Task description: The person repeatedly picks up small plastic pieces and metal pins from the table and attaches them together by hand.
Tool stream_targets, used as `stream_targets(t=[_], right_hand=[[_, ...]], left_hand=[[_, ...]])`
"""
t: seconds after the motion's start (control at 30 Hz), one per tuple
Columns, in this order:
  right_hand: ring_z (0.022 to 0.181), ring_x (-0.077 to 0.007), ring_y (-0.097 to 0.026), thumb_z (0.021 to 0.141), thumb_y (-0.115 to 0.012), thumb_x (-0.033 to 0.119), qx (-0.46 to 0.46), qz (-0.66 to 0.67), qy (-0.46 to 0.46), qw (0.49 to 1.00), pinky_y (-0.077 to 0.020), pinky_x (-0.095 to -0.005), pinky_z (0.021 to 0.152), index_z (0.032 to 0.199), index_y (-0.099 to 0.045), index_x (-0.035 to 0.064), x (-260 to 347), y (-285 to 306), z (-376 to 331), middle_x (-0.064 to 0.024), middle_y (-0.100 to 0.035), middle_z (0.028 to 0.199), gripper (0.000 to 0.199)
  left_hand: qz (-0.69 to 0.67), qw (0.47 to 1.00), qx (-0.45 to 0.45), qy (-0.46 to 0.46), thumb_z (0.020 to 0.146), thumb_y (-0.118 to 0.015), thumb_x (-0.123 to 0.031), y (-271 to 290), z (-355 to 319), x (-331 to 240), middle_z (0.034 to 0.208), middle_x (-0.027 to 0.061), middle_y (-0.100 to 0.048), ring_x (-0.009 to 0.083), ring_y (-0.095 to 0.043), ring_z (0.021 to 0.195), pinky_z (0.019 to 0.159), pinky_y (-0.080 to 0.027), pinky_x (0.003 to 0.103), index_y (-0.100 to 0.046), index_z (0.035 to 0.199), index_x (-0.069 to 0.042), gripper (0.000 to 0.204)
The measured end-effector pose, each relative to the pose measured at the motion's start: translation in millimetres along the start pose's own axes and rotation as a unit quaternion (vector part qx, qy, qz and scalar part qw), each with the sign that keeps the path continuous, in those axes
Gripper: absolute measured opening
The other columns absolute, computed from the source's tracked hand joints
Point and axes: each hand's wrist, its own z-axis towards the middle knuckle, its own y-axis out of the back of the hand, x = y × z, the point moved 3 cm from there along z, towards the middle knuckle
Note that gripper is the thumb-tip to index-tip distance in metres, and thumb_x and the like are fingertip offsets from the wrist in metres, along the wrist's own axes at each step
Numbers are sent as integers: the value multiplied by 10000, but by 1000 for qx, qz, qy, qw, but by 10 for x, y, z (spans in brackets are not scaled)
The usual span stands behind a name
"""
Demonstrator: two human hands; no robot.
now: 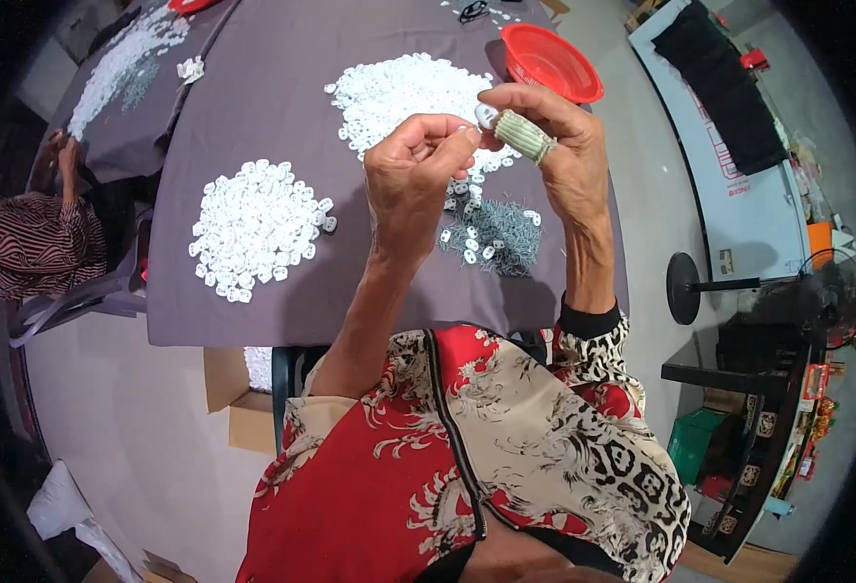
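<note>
My right hand (576, 160) is closed, pinching a small white plastic piece (486, 115) with dark marks between finger and thumb. A pale green ribbed cover (523, 136) wraps that thumb. Close beside the piece, my left hand (410, 180) is pinched shut; what its fingertips hold is too small to make out. Under both hands spreads a large heap of similar white pieces (394, 87). A tangle of thin grey metal pins (511, 238) lies below my right hand, a few white pieces among them. Another mound of white pieces (253, 228) sits to the left.
A red plastic basket (552, 66) stands at the table's far right. The grey cloth (263, 78) covers the table. At the left, another person (44, 238) works at more white pieces (127, 63). An open cardboard box (253, 423) is below the near edge; a fan (829, 301) stands right.
</note>
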Motion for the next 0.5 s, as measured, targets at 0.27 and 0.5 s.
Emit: stream_targets(t=[0.27, 0.5], right_hand=[[756, -127, -583, 766, -581, 41, 25, -25, 18, 999, -469, -235, 685, 970, -601, -24, -20, 8, 0, -53, -601, 845, 215], [833, -127, -579, 776, -558, -1, 45, -85, 19, 995, -476, -231, 735, 975, -597, -23, -18, 17, -8, -61, -603, 906, 204]], left_hand=[[13, 1000, -7, 1, 765, -595, -67, 5, 1, 11, 729, 53, -592, 88, -540, 612, 583, -435, 205, -593, 837, 42, 131], [43, 999, -16, -17, 762, -617, -42, 12, 3, 30, 749, 76, -614, 99, -566, 618, 579, -455, 196, -597, 899, 74, 181]])
